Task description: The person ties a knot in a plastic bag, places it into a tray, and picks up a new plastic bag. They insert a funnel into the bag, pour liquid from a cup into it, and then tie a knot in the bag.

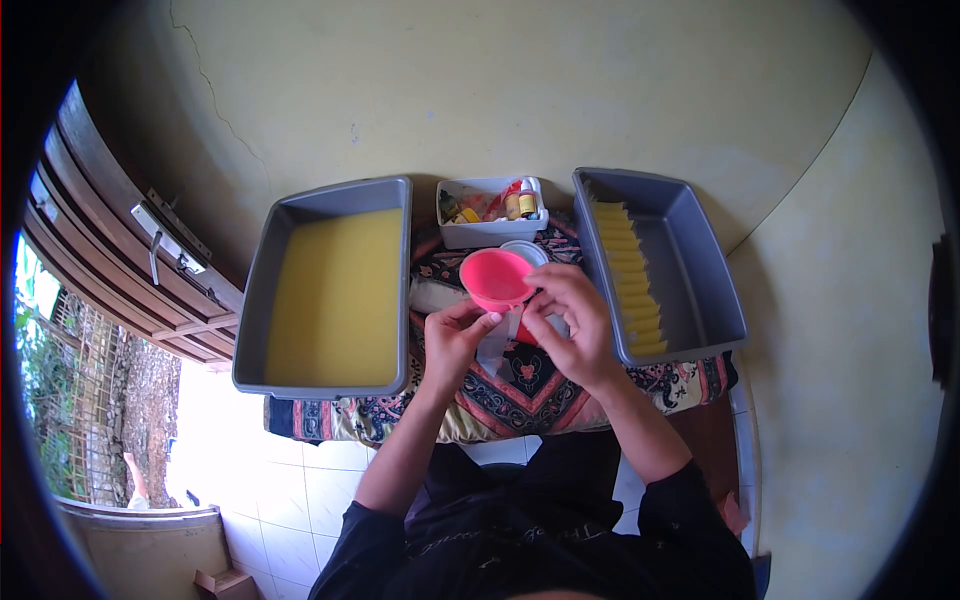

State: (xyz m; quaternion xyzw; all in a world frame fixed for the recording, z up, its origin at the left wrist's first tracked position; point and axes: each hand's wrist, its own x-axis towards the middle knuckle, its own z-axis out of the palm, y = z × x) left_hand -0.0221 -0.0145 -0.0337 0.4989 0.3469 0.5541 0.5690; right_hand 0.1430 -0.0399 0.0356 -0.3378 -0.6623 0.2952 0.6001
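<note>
A pink funnel (pixel 497 277) is held up over the middle of the cloth-covered table, its wide mouth facing me. My left hand (pixel 457 340) grips its lower left side between thumb and fingers. On the right, my right hand (pixel 572 322) has its fingers bent together at the funnel's edge. A strip of clear plastic (pixel 492 352) hangs below the funnel; where its upper end meets the funnel is hidden. Behind the funnel a round, pale container (pixel 527 251) shows in part, and something red peeks out beside my right hand.
A grey tray (pixel 405 290) of yellow liquid stands left. Another grey tray (pixel 690 270) at right holds a row of several yellow filled tubes (pixel 628 280). A white bin (pixel 480 236) with small bottles sits at the back. The patterned cloth (pixel 530 400) covers the table; an open door (pixel 150 250) is left.
</note>
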